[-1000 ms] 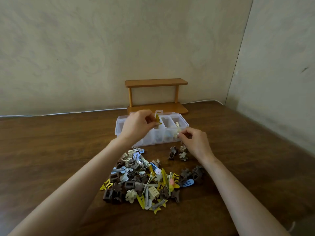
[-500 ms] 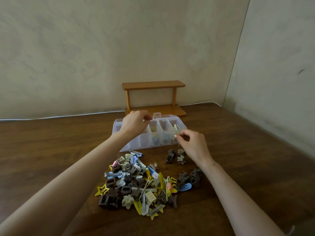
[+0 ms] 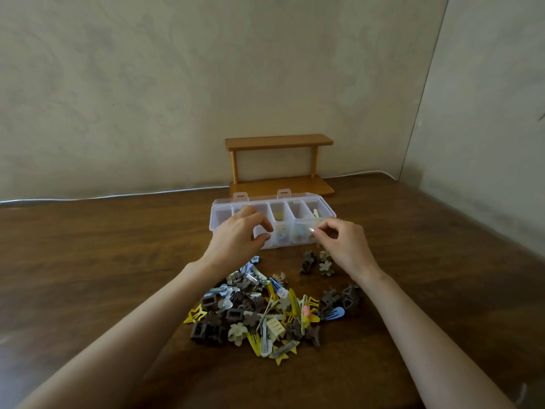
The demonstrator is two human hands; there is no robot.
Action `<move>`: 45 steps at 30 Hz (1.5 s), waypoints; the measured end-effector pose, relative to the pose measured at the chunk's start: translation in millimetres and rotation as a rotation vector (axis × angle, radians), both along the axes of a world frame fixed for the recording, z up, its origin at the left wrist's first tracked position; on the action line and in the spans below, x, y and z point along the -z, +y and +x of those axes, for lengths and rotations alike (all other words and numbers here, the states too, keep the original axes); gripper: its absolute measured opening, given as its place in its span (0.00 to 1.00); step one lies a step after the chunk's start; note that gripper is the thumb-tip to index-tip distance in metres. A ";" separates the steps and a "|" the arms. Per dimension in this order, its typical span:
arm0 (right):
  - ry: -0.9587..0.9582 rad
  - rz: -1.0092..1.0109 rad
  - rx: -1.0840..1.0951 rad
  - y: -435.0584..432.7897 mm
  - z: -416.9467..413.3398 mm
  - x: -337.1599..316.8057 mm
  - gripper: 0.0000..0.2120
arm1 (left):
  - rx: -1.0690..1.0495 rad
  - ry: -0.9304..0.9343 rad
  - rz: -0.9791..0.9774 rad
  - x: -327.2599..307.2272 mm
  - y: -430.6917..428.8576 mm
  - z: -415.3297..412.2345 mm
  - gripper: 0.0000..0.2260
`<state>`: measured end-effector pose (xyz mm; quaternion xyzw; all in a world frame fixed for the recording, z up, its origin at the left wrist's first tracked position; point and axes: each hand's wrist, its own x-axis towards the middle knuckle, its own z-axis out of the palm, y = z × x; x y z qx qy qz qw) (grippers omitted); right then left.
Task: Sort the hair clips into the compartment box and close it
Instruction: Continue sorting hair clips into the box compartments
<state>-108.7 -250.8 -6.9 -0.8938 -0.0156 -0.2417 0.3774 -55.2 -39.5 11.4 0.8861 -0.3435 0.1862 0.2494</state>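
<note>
A clear compartment box (image 3: 328, 208) stands open on the table, with a few clips in its middle and right compartments. My left hand (image 3: 236, 240) hovers over the box's front left part, fingers loosely curled and holding nothing. My right hand (image 3: 343, 246) pinches a small pale hair clip (image 3: 312, 229) at the box's front right wall. A mixed pile of hair clips (image 3: 265, 311) in brown, yellow, blue and cream lies nearer to me between my forearms. A few brown and cream flower clips (image 3: 318, 264) lie apart, just under my right hand.
A small wooden two-tier shelf (image 3: 279, 142) stands against the wall right behind the box. A white cable (image 3: 118, 196) runs along the table's far edge. A second wall closes off the right side. The table (image 3: 88, 261) is dark wood.
My left hand held a yellow clip over the box a second ago; the clip is gone from it and the hand has drawn back toward me. My right hand keeps its pinch.
</note>
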 end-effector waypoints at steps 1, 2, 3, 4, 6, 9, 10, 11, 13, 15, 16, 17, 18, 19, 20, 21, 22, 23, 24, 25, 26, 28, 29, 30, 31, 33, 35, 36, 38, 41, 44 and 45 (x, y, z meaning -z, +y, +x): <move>0.007 -0.003 -0.009 0.8 -0.6 -0.4 0.06 | 0.011 -0.002 -0.005 2.2 1.0 -1.6 0.05; 0.011 -0.006 -0.021 1.7 -1.3 -1.0 0.06 | 0.020 -0.004 -0.013 4.0 1.8 -2.6 0.05; 0.014 -0.009 -0.033 2.4 -1.9 -1.4 0.06 | 0.026 -0.004 -0.022 5.3 2.5 -3.8 0.05; 0.017 -0.013 -0.046 3.1 -2.7 -2.1 0.06 | 0.032 0.001 -0.030 6.4 2.9 -4.9 0.05; 0.023 -0.022 -0.075 4.6 -3.6 -2.9 0.05 | 0.061 0.024 -0.041 7.4 2.0 -9.2 0.05; 0.019 -0.026 -0.096 5.3 -3.4 -2.5 0.05 | 0.210 0.146 0.024 6.9 -3.6 -19.1 0.05; 0.017 -0.027 -0.098 4.9 -3.5 -2.3 0.06 | 0.270 0.198 0.084 6.8 -5.6 -21.9 0.06; 0.015 -0.027 -0.098 4.5 -3.2 -2.1 0.06 | 0.315 0.239 0.152 7.0 -7.6 -24.1 0.06; 0.012 -0.026 -0.099 3.5 -3.0 -1.8 0.06 | 0.363 0.263 0.240 8.5 -10.9 -26.5 0.08; 0.014 -0.026 -0.098 3.0 -2.6 -1.8 0.06 | 0.378 0.260 0.258 10.2 -14.7 -29.5 0.09; 0.016 -0.026 -0.098 3.0 -2.5 -1.8 0.06 | 0.378 0.263 0.270 11.0 -16.9 -31.4 0.10; 0.017 -0.024 -0.096 3.1 -2.4 -1.6 0.06 | 0.377 0.268 0.294 11.7 -19.2 -33.3 0.12; 0.017 -0.022 -0.095 3.3 -2.5 -1.5 0.05 | 0.374 0.277 0.326 12.0 -21.3 -34.7 0.13; 0.019 -0.020 -0.095 3.3 -2.6 -1.3 0.05 | 0.371 0.292 0.356 11.6 -22.7 -35.9 0.15; 0.021 -0.020 -0.096 3.3 -2.6 -1.1 0.05 | 0.374 0.310 0.377 11.0 -23.7 -36.5 0.15; 0.023 -0.022 -0.097 3.3 -2.6 -1.0 0.05 | 0.382 0.327 0.389 10.0 -24.1 -36.8 0.14; 0.024 -0.024 -0.098 3.5 -2.5 -0.9 0.05 | 0.391 0.342 0.398 8.4 -24.3 -36.6 0.13; 0.025 -0.024 -0.100 3.7 -2.3 -1.0 0.05 | 0.397 0.351 0.408 6.9 -24.2 -35.9 0.11; 0.027 -0.025 -0.101 3.7 -2.1 -1.1 0.05 | 0.399 0.349 0.414 5.6 -23.9 -34.8 0.10; 0.028 -0.025 -0.101 3.5 -2.1 -1.1 0.05 | 0.395 0.340 0.417 4.6 -23.8 -33.2 0.09; 0.029 -0.025 -0.101 3.3 -2.0 -1.1 0.05 | 0.383 0.324 0.419 4.1 -23.6 -31.0 0.08; 0.032 -0.022 -0.101 2.6 -2.0 -0.9 0.05 | 0.337 0.277 0.430 4.2 -23.2 -26.2 0.07; 0.032 -0.020 -0.100 2.3 -1.9 -0.8 0.05 | 0.309 0.262 0.430 4.6 -22.8 -24.0 0.06; 0.031 -0.019 -0.099 2.3 -1.8 -0.8 0.05 | 0.289 0.263 0.423 4.9 -21.7 -21.6 0.06; 0.031 -0.016 -0.098 2.5 -1.8 -1.1 0.05 | 0.286 0.282 0.412 4.4 -20.1 -19.8 0.06; 0.033 -0.009 -0.100 3.2 -2.0 -1.6 0.05 | 0.315 0.371 0.396 1.1 -16.2 -17.8 0.07; 0.039 -0.006 -0.104 3.8 -2.6 -2.0 0.05 | 0.348 0.457 0.397 -2.1 -12.7 -16.4 0.08; 0.043 -0.006 -0.108 3.9 -2.7 -2.3 0.05 | 0.353 0.468 0.404 -2.6 -11.7 -15.5 0.08; 0.059 -0.009 -0.120 3.6 -2.8 -2.5 0.05 | 0.346 0.446 0.413 -0.8 -11.6 -14.2 0.07; 0.105 -0.041 -0.144 3.4 -3.1 -2.8 0.05 | 0.323 0.406 0.418 3.0 -12.7 -13.4 0.05; 0.145 -0.087 -0.179 4.7 -4.3 -3.4 0.06 | 0.286 0.386 0.431 4.5 -11.7 -12.8 0.03; 0.151 -0.100 -0.186 5.1 -4.5 -3.4 0.06 | 0.274 0.373 0.433 5.0 -11.3 -12.8 0.04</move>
